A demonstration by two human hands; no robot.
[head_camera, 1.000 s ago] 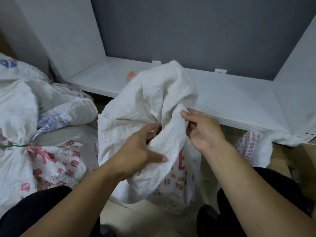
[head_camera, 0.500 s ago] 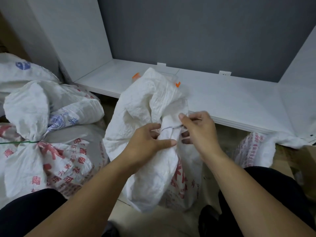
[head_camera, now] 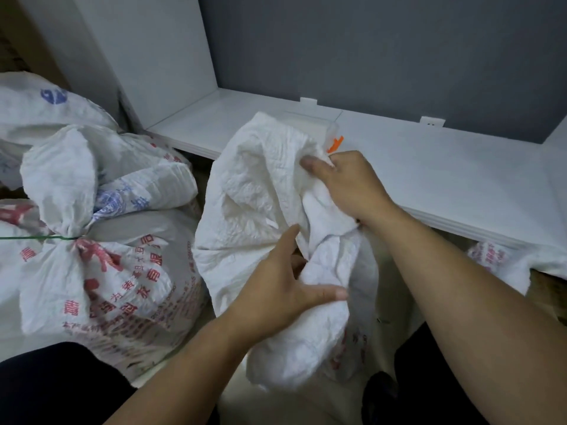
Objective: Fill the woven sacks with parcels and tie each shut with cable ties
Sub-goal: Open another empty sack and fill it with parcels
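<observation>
White shelf [head_camera: 429, 167] under a grey wall; my sack [head_camera: 260, 191] stands before it. My right hand [head_camera: 352, 185] grips its upper folds; my left hand [head_camera: 285, 289] clutches the neck lower down, thumb out.

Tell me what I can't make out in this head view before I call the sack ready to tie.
- Contents of the open sack: hidden by its own bunched fabric.
- Left hand fingertips: buried in a fold.
- Orange item on the shelf: mostly covered by the sack and right hand; could be cable ties, unclear.
- Red print on the tied sack: crumpled, illegible.
- Sack at right: mostly under the shelf, cut off.
</observation>
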